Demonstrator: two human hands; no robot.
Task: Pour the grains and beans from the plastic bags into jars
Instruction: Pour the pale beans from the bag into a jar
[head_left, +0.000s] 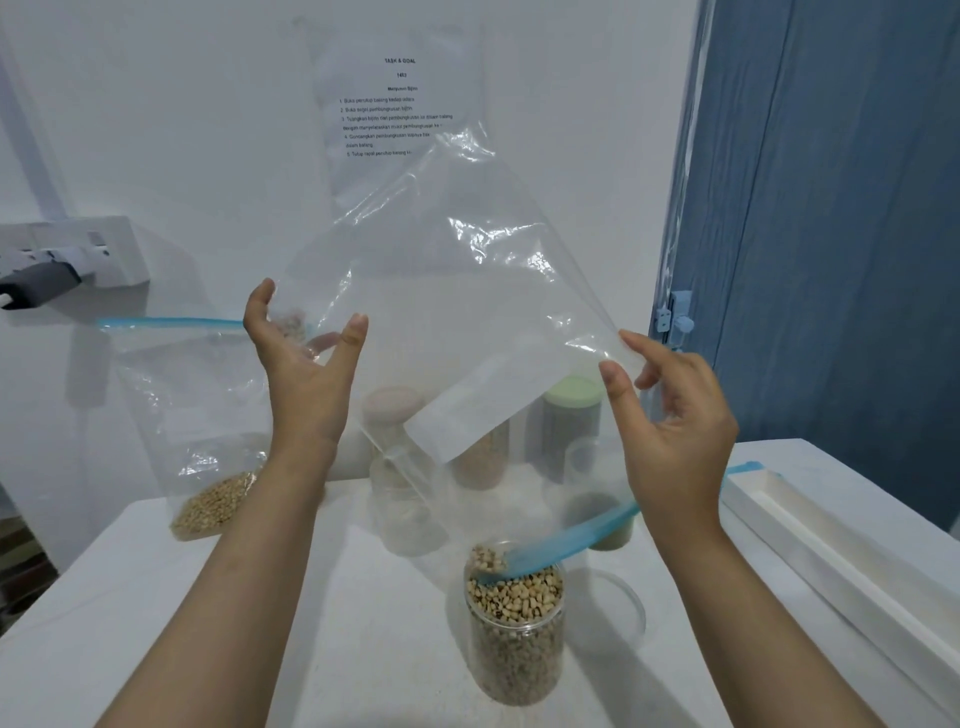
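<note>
A clear plastic bag (467, 291) is held upside down above the open jar (516, 631), its blue zip edge (558, 545) resting at the jar's mouth, where a few beans sit in the bag's corner. The jar is nearly full of pale beans with dark eyes. The left hand (304, 364) is raised up-left of the jar, fingers spread against the bag's side. The right hand (670, 431), up-right of the jar, pinches the bag's edge between thumb and forefinger. A second bag (192, 415) with grain at its bottom stands far left of the jar on the white bench (208, 597). Lidded jars (569, 415) stand behind it.
</note>
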